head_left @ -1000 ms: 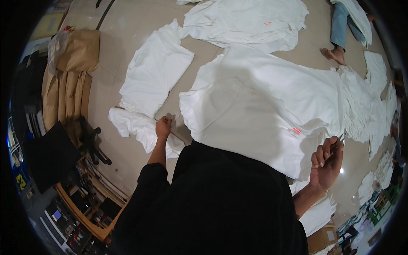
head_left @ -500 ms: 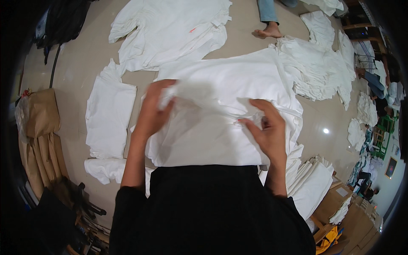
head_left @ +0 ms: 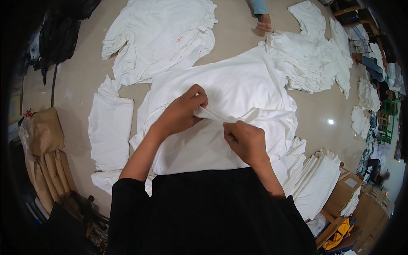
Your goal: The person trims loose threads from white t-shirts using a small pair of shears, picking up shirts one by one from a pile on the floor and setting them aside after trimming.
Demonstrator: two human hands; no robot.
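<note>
A white shirt (head_left: pixel 231 78) lies spread in front of me on top of other white cloth, its lower edge against my black top. My left hand (head_left: pixel 183 109) is closed on a raised fold of it, left of the middle. Slightly lower and to the right, my right hand (head_left: pixel 247 141) pinches the same fold. Between the two hands the cloth is drawn up into a taut, narrow ridge. The fingertips of both hands are partly hidden by the fabric and by their own knuckles.
Heaps of white shirts lie at the far left (head_left: pixel 165 38) and far right (head_left: pixel 306 61). A folded white stack (head_left: pixel 111 131) sits to the left, another (head_left: pixel 316 182) at lower right by a cardboard box (head_left: pixel 348 185). Brown paper packages (head_left: pixel 44 136) stand left. A person's bare foot (head_left: pixel 264 23) is beyond.
Both hands have come closer together, from loosely spread above the shirt to closed on it. A fold of the cloth is now lifted between them. The view has shifted slightly.
</note>
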